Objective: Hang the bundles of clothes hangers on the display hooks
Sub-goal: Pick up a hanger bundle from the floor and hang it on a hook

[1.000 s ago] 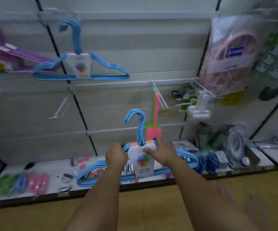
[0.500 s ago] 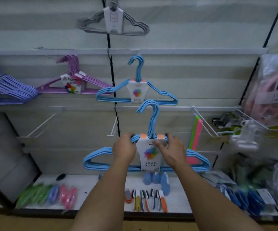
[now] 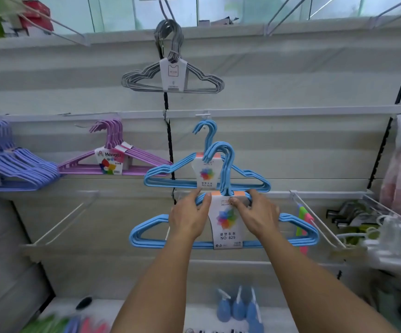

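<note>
Blue hanger bundle: gripped at the shoulders by left hand and right hand; raised below the display hook; hooking judged next; hung blue bundle is to be cleared.

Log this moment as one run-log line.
left hand: grips blue bundle | right hand: grips it | bundle hooks: below display hook, not on | hung blue bundle: behind

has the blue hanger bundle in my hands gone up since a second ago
Yes. The held blue hanger bundle has risen toward the hung blue bundle; its hooks now overlap that one's label.
</note>
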A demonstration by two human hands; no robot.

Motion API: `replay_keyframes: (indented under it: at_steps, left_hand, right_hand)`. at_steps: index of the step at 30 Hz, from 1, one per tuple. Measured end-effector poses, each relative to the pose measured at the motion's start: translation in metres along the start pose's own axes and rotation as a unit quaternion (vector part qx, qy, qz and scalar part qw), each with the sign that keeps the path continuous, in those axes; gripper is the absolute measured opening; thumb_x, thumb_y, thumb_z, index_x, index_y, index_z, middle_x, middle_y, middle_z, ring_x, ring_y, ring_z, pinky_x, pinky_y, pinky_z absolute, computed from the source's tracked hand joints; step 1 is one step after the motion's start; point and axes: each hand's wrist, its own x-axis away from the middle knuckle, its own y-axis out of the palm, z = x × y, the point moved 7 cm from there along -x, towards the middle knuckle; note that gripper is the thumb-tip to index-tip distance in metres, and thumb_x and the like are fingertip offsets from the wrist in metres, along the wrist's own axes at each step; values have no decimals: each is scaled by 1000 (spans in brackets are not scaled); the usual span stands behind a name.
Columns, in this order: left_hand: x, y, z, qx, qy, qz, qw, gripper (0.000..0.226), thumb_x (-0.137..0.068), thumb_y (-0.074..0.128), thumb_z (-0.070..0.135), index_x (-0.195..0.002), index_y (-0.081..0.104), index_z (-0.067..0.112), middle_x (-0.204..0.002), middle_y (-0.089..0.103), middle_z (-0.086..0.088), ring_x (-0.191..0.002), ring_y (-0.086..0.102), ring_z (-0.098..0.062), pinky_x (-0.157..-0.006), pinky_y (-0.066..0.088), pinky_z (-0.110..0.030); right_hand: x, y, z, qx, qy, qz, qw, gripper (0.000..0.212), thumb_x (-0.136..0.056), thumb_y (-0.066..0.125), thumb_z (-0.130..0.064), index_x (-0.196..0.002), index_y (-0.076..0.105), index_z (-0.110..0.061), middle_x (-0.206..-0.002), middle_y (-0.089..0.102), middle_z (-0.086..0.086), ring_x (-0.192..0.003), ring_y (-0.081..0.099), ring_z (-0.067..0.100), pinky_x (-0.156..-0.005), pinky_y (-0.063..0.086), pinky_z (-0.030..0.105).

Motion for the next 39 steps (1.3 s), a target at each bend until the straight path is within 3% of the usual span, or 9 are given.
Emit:
replay_keyframes:
  at_steps: [4, 9, 16, 21, 28, 32, 39]
  left_hand:
    - [-28, 5, 17, -26, 21, 20, 999, 45, -96, 33, 56, -119, 59, 27, -103, 67, 0, -98, 59, -21, -81, 45, -37]
    - [-53, 8, 30, -65, 39, 36, 997, 42, -98, 31, 51, -119, 58, 27, -104, 66, -2, -99, 58, -24, -88, 45, -43]
    - [-100, 0, 41, -93, 79, 64, 990, 42, -98, 30, 51, -113, 60, 25, -97, 66, -1, -92, 58, -23, -81, 39, -36]
    - [-130, -8, 39, -106, 83, 73, 988, 46, -98, 30, 51, -122, 58, 25, -109, 65, -1, -101, 57, -23, -87, 37, -36]
    - [-151, -8, 26, -125, 119, 80, 982, 44, -99, 31, 49, -121, 58, 23, -107, 65, 0, -100, 55, -19, -88, 35, -32]
    - [-157, -4, 9, -145, 125, 82, 978, 46, -99, 29, 48, -130, 52, 24, -118, 62, 1, -111, 52, -19, -98, 30, -32]
    - [-163, 5, -12, -151, 99, 77, 981, 48, -98, 28, 50, -132, 50, 24, -124, 59, 3, -114, 50, -18, -99, 31, -32]
  right_hand:
    - [-30, -1, 1, -13, 1, 9, 1000, 48, -87, 45, -64, -106, 55, -21, -101, 64, 2, -103, 57, 26, -95, 36, 43]
    - [-56, -1, -1, -6, 13, 31, 999, 54, -86, 45, -65, -112, 56, -19, -108, 65, 4, -107, 56, 27, -97, 35, 43]
    - [-91, -5, -19, -29, 15, 54, 998, 55, -87, 45, -64, -117, 55, -19, -108, 65, 4, -107, 56, 28, -97, 33, 43]
    - [-111, 2, -36, -39, 17, 65, 997, 54, -86, 44, -65, -114, 55, -20, -107, 65, 3, -105, 57, 28, -96, 34, 42]
    - [-123, 26, -44, -75, 22, 58, 995, 52, -86, 46, -64, -113, 55, -20, -105, 65, 3, -103, 58, 27, -97, 38, 45]
    - [-125, 44, -48, -92, 19, 32, 995, 53, -87, 48, -61, -120, 52, -19, -111, 62, 5, -108, 55, 29, -99, 38, 46]
    - [-130, 60, -54, -56, -3, 1, 998, 57, -89, 45, -60, -129, 47, -19, -122, 57, 6, -118, 49, 27, -103, 34, 45]
